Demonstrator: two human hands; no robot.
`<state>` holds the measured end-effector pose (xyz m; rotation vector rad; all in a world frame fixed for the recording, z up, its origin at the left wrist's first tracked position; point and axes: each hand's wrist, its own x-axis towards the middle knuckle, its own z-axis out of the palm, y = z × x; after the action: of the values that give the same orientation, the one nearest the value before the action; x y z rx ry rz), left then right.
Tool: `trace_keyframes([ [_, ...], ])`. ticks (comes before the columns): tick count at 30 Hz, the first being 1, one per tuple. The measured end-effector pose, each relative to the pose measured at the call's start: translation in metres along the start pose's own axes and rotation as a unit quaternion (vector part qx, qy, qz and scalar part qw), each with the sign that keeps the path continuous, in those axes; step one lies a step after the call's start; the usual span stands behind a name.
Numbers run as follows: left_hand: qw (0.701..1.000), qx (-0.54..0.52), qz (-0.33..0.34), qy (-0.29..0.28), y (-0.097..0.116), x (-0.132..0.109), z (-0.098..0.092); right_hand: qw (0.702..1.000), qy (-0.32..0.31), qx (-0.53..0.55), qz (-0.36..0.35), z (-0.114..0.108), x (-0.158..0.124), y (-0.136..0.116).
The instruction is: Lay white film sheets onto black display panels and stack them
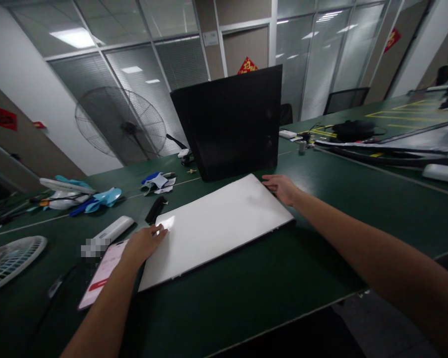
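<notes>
A flat white rectangular panel [216,223] with thin dark edges lies on the green table in front of me. My left hand [145,243] is at its left end, thumb and fingers closed about the edge near the far corner. Along the right edge, near the far right corner, rests my right hand [281,188] with its fingers stretched out and a little apart. Just behind the panel, a large black rectangular board [233,124] stands upright, leaning slightly; what supports it is hidden. A small black object [156,210] lies beyond my left hand.
Beside my left arm are a phone [103,273], a white bar-shaped device [115,228] and a white fan grille [17,261]. Blue and white wrappings [100,200] lie farther left. Black and silver strips [388,151] lie on the right. A large fan [121,122] stands behind the table.
</notes>
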<state>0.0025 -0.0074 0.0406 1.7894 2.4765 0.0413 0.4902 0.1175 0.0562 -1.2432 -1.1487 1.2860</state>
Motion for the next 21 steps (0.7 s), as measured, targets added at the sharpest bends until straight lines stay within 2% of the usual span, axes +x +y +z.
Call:
trace_keyframes([
  [6,1.000,0.001,0.002,-0.002,-0.004,0.004,0.002,0.993,-0.003,0.116,0.016,-0.005,0.001,-0.003],
  [11,1.000,0.011,0.002,0.010,-0.005,0.006,0.004,0.990,0.012,0.137,0.000,-0.004,0.004,-0.004],
  [15,1.000,0.007,0.006,0.007,-0.006,0.005,0.007,0.996,0.015,0.083,0.010,0.001,0.002,0.000],
  [21,1.000,-0.011,0.018,0.013,0.000,-0.003,0.004,0.996,-0.003,-0.089,0.023,0.007,-0.002,0.014],
])
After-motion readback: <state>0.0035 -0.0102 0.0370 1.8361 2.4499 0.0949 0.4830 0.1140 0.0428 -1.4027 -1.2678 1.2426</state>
